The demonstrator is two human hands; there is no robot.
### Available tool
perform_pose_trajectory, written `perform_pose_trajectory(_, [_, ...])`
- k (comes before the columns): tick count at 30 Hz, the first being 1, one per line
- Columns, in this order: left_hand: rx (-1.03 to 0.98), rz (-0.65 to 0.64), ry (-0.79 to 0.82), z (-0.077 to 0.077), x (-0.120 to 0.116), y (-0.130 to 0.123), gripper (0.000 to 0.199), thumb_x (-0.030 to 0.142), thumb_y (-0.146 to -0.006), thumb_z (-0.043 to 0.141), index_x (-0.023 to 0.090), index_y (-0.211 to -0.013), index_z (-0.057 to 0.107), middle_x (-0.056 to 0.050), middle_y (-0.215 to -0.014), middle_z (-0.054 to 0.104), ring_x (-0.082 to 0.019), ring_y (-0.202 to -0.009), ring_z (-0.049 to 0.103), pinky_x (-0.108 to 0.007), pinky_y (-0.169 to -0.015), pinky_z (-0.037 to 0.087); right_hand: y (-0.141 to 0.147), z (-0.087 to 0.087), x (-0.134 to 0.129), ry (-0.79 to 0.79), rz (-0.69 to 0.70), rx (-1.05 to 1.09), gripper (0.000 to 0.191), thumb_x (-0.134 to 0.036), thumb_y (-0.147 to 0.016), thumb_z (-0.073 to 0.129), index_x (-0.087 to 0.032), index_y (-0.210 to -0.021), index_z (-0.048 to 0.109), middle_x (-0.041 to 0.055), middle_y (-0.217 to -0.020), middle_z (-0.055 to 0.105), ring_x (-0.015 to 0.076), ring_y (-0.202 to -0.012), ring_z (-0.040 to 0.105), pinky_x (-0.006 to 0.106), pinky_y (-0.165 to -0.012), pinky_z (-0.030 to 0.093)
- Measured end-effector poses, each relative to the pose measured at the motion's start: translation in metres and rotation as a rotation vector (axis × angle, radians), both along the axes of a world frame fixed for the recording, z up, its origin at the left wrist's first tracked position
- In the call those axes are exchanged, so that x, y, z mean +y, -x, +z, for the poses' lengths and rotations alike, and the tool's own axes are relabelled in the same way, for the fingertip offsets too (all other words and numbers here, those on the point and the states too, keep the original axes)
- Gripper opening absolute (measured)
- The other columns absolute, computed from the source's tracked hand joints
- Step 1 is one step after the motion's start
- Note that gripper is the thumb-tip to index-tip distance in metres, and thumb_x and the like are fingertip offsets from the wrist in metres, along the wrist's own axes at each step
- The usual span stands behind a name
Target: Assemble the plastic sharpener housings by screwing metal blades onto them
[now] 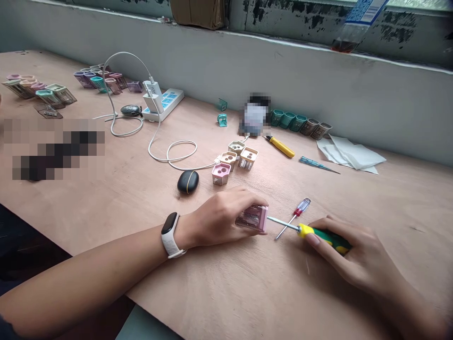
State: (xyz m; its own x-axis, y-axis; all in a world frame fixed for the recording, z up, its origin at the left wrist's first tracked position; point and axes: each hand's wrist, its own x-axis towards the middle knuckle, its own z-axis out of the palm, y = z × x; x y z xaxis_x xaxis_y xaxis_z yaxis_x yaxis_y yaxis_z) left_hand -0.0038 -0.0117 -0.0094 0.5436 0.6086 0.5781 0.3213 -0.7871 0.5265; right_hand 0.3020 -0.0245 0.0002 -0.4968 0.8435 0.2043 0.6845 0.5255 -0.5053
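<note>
My left hand (pixel 219 217) grips a small pink translucent plastic housing (pixel 252 218) on the plywood table (pixel 226 288), and a white fitness band (pixel 172 234) circles that wrist. My right hand (pixel 354 250) holds a screwdriver (pixel 323 238) with a yellow and green handle. Its steel shaft reaches left, and its tip meets the end of the pink housing. Under the shaft, a small red-handled screwdriver (pixel 300 207) lies on the table between my hands. The housing's far side is partly hidden by my fingers.
Several pastel housings (pixel 235 158) stand just beyond my hands, near a black earbud case (pixel 188 182). Farther back are a yellow utility knife (pixel 281 147), a blue-handled tester screwdriver (pixel 314 164), white paper sheets (pixel 354 156), a power strip (pixel 166 105) with white cables, and rows of coloured housings.
</note>
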Motion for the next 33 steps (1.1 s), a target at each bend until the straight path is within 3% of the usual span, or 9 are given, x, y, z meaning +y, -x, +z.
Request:
perform_pose_trajectory(6, [0.018,-0.002,0.012,0.001,0.0,0.002,0.041,0.006,-0.081,0.077,0.011,-0.118,0.06,-0.008,-0.109,0.069,-0.02,-0.103,0.059,-0.032,-0.088,0.055,-0.009,-0.008,0.014,-0.301,-0.236,-0.049,0.027,-0.046,-0.096,0.059,-0.022,-0.096,0.071,0.0021,-0.083,0.07,0.0142,-0.066,0.061,0.028,-0.061,0.042])
perform_pose_trajectory(11, [0.029,-0.012,0.061,0.001,-0.001,0.002,0.042,0.002,-0.079,0.075,0.014,-0.116,0.058,-0.006,-0.108,0.068,-0.02,-0.104,0.06,-0.033,-0.091,0.053,-0.009,-0.015,0.023,-0.267,-0.443,-0.126,0.032,-0.052,-0.095,0.055,-0.024,-0.105,0.069,0.0039,-0.094,0.073,0.0203,-0.075,0.065,0.031,-0.063,0.042])
perform_pose_trajectory(15, [0.023,0.01,0.074,0.002,-0.002,0.0,0.035,0.013,-0.086,0.075,0.016,-0.115,0.056,-0.007,-0.109,0.068,-0.019,-0.1,0.063,-0.033,-0.09,0.053,-0.013,-0.018,0.029,-0.244,-0.552,-0.103,0.036,-0.056,-0.091,0.055,-0.025,-0.104,0.068,0.0064,-0.099,0.072,0.0253,-0.085,0.066,0.035,-0.07,0.045])
perform_pose_trajectory(19, [0.051,0.045,0.124,0.002,-0.005,0.0,0.035,0.028,-0.091,0.073,0.016,-0.118,0.052,-0.005,-0.099,0.066,-0.017,-0.085,0.063,-0.029,-0.074,0.052,-0.018,-0.021,0.033,-0.253,-0.578,-0.095,0.036,-0.054,-0.089,0.056,-0.024,-0.104,0.068,0.0082,-0.104,0.07,0.029,-0.096,0.063,0.04,-0.081,0.047])
perform_pose_trajectory(21, [0.09,0.071,0.151,0.005,-0.007,0.0,0.038,0.031,-0.092,0.071,0.016,-0.119,0.05,-0.005,-0.098,0.064,-0.017,-0.085,0.063,-0.029,-0.074,0.052,-0.019,-0.023,0.034,-0.264,-0.584,-0.116,0.034,-0.051,-0.089,0.056,-0.023,-0.105,0.067,0.0085,-0.103,0.069,0.0296,-0.098,0.061,0.043,-0.086,0.047])
perform_pose_trajectory(27, [0.164,0.033,0.225,0.014,-0.009,0.001,0.042,0.016,-0.085,0.058,0.013,-0.125,0.047,-0.006,-0.101,0.06,-0.017,-0.086,0.061,-0.03,-0.079,0.051,-0.019,-0.027,0.035,-0.294,-0.576,-0.152,0.033,-0.046,-0.09,0.054,-0.02,-0.105,0.068,0.011,-0.105,0.067,0.0294,-0.098,0.059,0.044,-0.089,0.047])
perform_pose_trajectory(33, [0.236,0.036,0.226,0.012,-0.007,0.002,0.04,0.021,-0.085,0.054,0.012,-0.124,0.049,-0.007,-0.099,0.062,-0.019,-0.083,0.062,-0.032,-0.075,0.05,-0.017,-0.028,0.034,-0.299,-0.575,-0.155,0.032,-0.044,-0.09,0.054,-0.02,-0.106,0.067,0.0109,-0.105,0.067,0.0292,-0.098,0.059,0.044,-0.09,0.046])
